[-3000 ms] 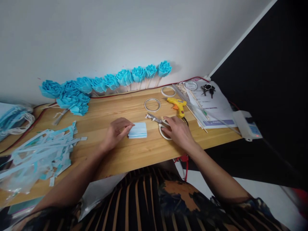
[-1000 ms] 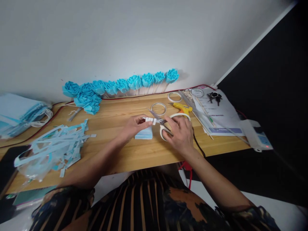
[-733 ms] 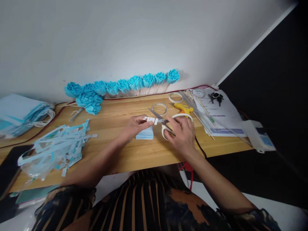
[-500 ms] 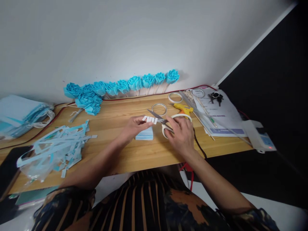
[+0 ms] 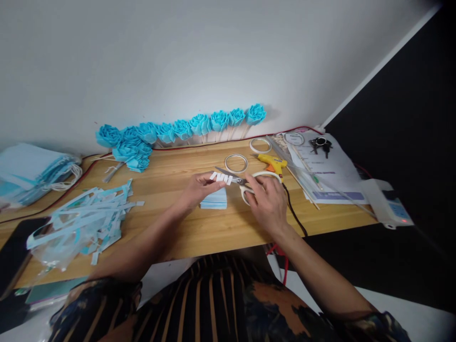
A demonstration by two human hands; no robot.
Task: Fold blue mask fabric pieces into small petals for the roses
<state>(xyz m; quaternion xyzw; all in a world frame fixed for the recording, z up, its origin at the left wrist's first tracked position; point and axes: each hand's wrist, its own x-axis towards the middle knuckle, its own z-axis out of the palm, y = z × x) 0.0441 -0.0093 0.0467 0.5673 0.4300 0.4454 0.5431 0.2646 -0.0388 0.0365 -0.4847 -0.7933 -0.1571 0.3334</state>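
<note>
Between the thumb and fingers of my left hand (image 5: 197,189) is a small white piece cut into strips (image 5: 223,178); I cannot make out whether it is paper or fabric. My right hand (image 5: 268,199) grips the white-handled scissors (image 5: 239,181) with fingers through the loops. The scissor blades point left, at the white strips, and stand slightly apart. Below my left fingers a stack of light blue rectangles (image 5: 213,199) lies on the wooden table (image 5: 199,232). Just behind the scissors are a tape roll (image 5: 235,156) and a yellow glue gun (image 5: 270,161).
Blue fabric flowers (image 5: 181,129) on thin stems line the wall. Left are blue-white scraps (image 5: 96,213), a stack of face masks (image 5: 32,166) and a dark phone (image 5: 17,247). Another tape roll (image 5: 260,145), keys (image 5: 321,145), a printed sheet (image 5: 338,171) and a power strip (image 5: 386,204) are right.
The scissor blades have closed somewhat onto the white strips, and the handle loops have drawn nearer each other. My left hand has hardly moved.
</note>
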